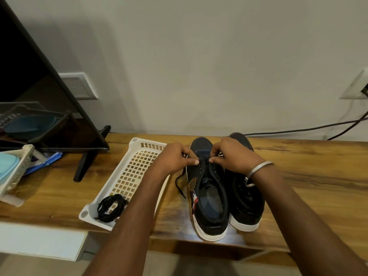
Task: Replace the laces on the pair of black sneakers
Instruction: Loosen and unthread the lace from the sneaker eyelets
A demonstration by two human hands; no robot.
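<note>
Here, both hands [203, 158] pinch the lace [203, 160] — sneaker [209, 196] tongue marked "S".

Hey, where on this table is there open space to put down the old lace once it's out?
Bare wood lies right of the right sneaker, toward the wall cable. A narrower strip lies between the white basket and the monitor stand. It is crowded around the left sneaker, where the left hand, right hand and loose lace end sit.
</note>
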